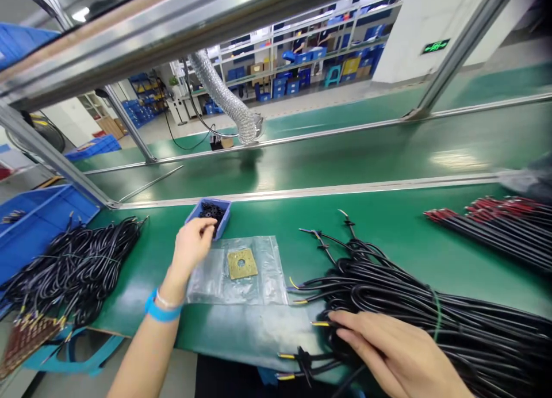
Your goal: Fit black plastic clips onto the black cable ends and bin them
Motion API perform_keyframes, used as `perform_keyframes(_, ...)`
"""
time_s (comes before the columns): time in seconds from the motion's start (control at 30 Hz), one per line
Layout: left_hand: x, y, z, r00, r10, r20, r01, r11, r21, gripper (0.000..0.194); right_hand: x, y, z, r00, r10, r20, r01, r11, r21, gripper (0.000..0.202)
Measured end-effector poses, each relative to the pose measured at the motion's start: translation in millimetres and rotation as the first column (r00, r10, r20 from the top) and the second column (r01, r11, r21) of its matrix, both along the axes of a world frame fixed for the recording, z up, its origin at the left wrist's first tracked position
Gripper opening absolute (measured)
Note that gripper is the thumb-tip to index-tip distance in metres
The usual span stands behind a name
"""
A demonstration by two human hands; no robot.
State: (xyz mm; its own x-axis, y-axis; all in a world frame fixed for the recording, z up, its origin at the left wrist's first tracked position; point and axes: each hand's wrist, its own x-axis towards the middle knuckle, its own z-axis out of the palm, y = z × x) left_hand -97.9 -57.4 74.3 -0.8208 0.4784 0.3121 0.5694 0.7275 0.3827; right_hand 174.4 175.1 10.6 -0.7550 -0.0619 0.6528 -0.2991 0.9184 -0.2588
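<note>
I had the cables in a thick heap to my right on the green counter. They were black and smooth, looped back on themselves and gathered by a thin green tie. Their ends fanned out leftward, uneven, with yellow and bluish wires bared at several tips; a few carried spiky black collars. Ahead, left of the heap, my small blue-violet bin stood open and upright, holding a jumble of small black pieces.
</note>
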Motion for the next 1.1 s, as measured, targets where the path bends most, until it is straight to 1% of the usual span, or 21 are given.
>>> perform_keyframes(0.07, -40, 6, 4.3, 0.998, 0.052, -0.041, -0.054, 0.996, -0.064, 0.028, -1, 0, 0.4, 1.0, -0.009, -0.018, 0.009, 1.0, 0.01, 0.021)
perform_keyframes(0.1, -54, 11, 4.0, 0.997, 0.055, -0.048, -0.06, 0.994, -0.093, 0.027, -2, 0, 0.5, 1.0, -0.016, -0.02, 0.016, 1.0, 0.014, 0.021)
perform_keyframes(0.17, -73, 22, 0.0, 0.997, 0.054, -0.05, -0.06, 0.988, -0.142, 0.02, -3, 0, 0.3, 0.999, -0.028, -0.02, 0.029, 0.999, 0.016, 0.022)
perform_keyframes(0.27, -80, 33, -9.0, 0.999, 0.042, -0.033, -0.047, 0.985, -0.164, 0.011, -3, -1, 0.6, 0.999, -0.038, -0.024, 0.038, 0.999, -0.004, 0.022)
perform_keyframes(0.33, -79, 35, -13.7, 1.0, 0.02, -0.019, -0.022, 0.991, -0.135, 0.01, -3, -1, 1.5, 0.999, -0.034, -0.04, 0.033, 0.999, -0.022, 0.021)
perform_keyframes(0.4, -77, 34, -15.9, 1.0, -0.008, 0.003, 0.009, 0.997, -0.072, 0.011, -3, -1, 2.4, 0.999, -0.022, -0.04, 0.021, 0.999, -0.035, 0.02)
perform_keyframes(0.5, -73, 28, -14.1, 0.998, -0.021, 0.054, 0.017, 0.997, 0.074, 0.01, -2, -2, 2.6, 0.999, -0.026, -0.027, 0.025, 0.998, -0.064, 0.02)
perform_keyframes(0.57, -67, 23, -10.1, 0.994, -0.019, 0.105, -0.003, 0.979, 0.204, 0.007, -1, -2, 2.3, 0.999, -0.037, -0.017, 0.035, 0.996, -0.081, 0.019)
perform_keyframes(0.6, -61, 21, -7.6, 0.99, -0.03, 0.141, -0.01, 0.962, 0.272, 0.009, 0, -2, 2.2, 0.999, -0.039, -0.008, 0.039, 0.995, -0.087, 0.019)
perform_keyframes(0.63, -53, 19, -5.2, 0.981, -0.057, 0.187, -0.01, 0.941, 0.338, 0.013, 0, -2, 2.3, 0.999, -0.038, 0.006, 0.039, 0.995, -0.092, 0.018)
perform_keyframes(0.7, -34, 15, -1.8, 0.942, -0.154, 0.297, 0.009, 0.899, 0.438, 0.023, 1, -2, 2.8, 0.999, -0.035, 0.039, 0.039, 0.994, -0.106, 0.018)
perform_keyframes(0.77, -9, 12, -2.4, 0.874, -0.265, 0.408, 0.037, 0.872, 0.488, 0.034, 1, -3, 3.9, 0.997, -0.036, 0.068, 0.044, 0.992, -0.12, 0.018)
perform_keyframes(0.83, 16, 10, -7.7, 0.775, -0.35, 0.526, 0.022, 0.847, 0.531, 0.041, 1, -3, 6.1, 0.996, -0.034, 0.079, 0.045, 0.99, -0.133, 0.018)
perform_keyframes(0.9, 38, 12, -16.5, 0.667, -0.41, 0.621, -0.015, 0.827, 0.563, 0.041, 3, -3, 9.6, 0.996, -0.022, 0.084, 0.035, 0.987, -0.154, 0.017)
perform_keyframes(0.93, 47, 13, -21.3, 0.63, -0.429, 0.647, -0.017, 0.825, 0.564, 0.038, 3, -3, 11.7, 0.996, -0.014, 0.086, 0.029, 0.985, -0.169, 0.017)
perform_keyframes(0.97, 54, 15, -25.8, 0.625, -0.437, 0.646, 0.017, 0.836, 0.549, 0.033, 4, -2, 13.9, 0.996, -0.009, 0.085, 0.025, 0.982, -0.187, 0.017)
perform_keyframes(1.0, 59, 16, -30.0, 0.672, -0.428, 0.604, 0.101, 0.862, 0.497, 0.028, 5, -1, 15.9, 0.997, -0.005, 0.083, 0.022, 0.977, -0.21, 0.016)
perform_keyframes(1.03, 62, 17, -33.5, 0.749, -0.408, 0.522, 0.2, 0.891, 0.409, 0.024, 5, -1, 17.7, 0.997, -0.004, 0.075, 0.022, 0.972, -0.234, 0.016)
perform_keyframes(1.07, 64, 18, -36.4, 0.828, -0.386, 0.408, 0.281, 0.914, 0.294, 0.021, 5, 0, 19.1, 0.998, -0.004, 0.063, 0.02, 0.967, -0.253, 0.015)
perform_keyframes(1.1, 64, 19, -38.6, 0.887, -0.368, 0.277, 0.329, 0.927, 0.178, 0.019, 5, 0, 20.1, 0.999, -0.005, 0.048, 0.018, 0.964, -0.265, 0.014)
